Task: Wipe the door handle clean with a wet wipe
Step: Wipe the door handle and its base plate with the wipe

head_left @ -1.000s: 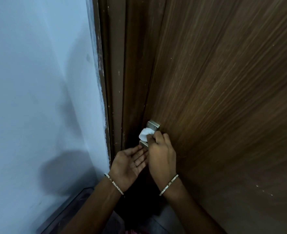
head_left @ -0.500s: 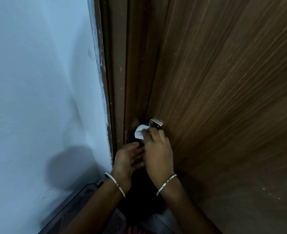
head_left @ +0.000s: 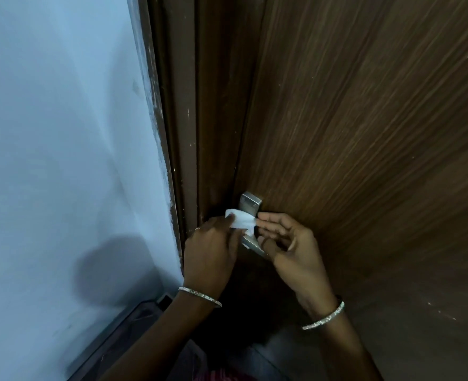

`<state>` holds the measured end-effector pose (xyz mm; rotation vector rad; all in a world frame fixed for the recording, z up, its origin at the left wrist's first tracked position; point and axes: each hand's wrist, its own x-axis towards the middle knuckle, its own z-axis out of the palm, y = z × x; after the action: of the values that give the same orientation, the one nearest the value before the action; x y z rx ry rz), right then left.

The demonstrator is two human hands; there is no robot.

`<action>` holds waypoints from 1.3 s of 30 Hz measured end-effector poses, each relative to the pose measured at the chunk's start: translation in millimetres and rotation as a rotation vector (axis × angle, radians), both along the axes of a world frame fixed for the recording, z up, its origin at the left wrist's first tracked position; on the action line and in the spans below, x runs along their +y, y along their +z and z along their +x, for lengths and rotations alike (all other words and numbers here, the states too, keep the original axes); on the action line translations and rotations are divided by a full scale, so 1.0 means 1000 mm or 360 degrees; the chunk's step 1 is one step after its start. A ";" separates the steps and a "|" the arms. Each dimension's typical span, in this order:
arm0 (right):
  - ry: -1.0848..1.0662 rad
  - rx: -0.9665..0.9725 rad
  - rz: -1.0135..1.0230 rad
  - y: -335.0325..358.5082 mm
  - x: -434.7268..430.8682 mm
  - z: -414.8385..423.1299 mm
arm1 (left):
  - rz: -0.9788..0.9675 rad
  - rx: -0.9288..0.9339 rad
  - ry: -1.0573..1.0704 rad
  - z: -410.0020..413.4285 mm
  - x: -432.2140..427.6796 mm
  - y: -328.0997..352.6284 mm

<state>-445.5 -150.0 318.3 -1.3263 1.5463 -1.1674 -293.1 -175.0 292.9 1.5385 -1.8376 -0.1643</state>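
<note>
Handle (head_left: 250,207) sits at the door's (head_left: 364,133) edge, wipe (head_left: 241,220) draped over it. Left hand (head_left: 210,254) pinches the wipe; right hand (head_left: 293,248) fingers loosely curled, touching its corner. Mid-wipe: next, rub along the lever.

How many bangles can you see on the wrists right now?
2. One bangle sits on the left wrist, below the left hand holding the wet wipe. The other bangle is on the right wrist, below the right hand. None looks hidden.
</note>
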 end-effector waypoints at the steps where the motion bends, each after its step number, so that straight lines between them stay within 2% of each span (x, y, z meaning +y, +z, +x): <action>1: -0.0069 0.0077 -0.0017 -0.001 0.005 -0.005 | -0.0005 0.0021 0.0072 0.000 -0.001 0.002; 3: -0.0179 0.0275 -0.0012 -0.007 0.018 -0.011 | -0.0071 0.0020 0.0161 -0.001 -0.003 0.007; 6: -0.0194 0.0392 -0.0005 -0.018 0.037 -0.010 | -0.0208 -0.0014 0.0212 -0.001 -0.008 0.016; 10: -0.0267 0.0473 -0.0118 -0.023 0.044 -0.003 | -0.0257 0.0255 0.0155 -0.015 -0.020 0.027; 15: -0.0251 0.0480 -0.0122 -0.025 0.044 -0.005 | -0.0279 0.0461 0.0020 -0.025 -0.021 0.006; 21: -0.0309 0.0495 -0.0151 -0.030 0.044 -0.001 | -0.0056 0.0594 0.0074 -0.027 -0.015 -0.015; 24: -0.0343 0.0398 -0.0125 -0.034 0.045 0.000 | 0.0060 0.0539 0.0149 -0.028 -0.018 -0.008; 27: -0.0360 0.0251 -0.0104 -0.035 0.046 0.002 | -0.0052 0.0604 0.0166 -0.025 -0.023 0.006; 32: -0.0342 0.0303 -0.0138 -0.036 0.047 0.002 | -0.0232 0.0840 0.0097 -0.028 -0.027 0.012; 36: -0.0346 0.0315 -0.0187 -0.037 0.048 0.005 | -0.0043 0.0668 0.0186 -0.025 -0.015 -0.014; 39: -0.0366 0.0325 -0.0231 -0.040 0.047 0.005 | 0.0116 0.0815 0.0200 -0.021 -0.016 -0.022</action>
<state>-440.3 -102.7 278.3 -1.4267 1.8287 -1.3406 -314.0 -190.9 271.2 1.4855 -1.3407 -0.5196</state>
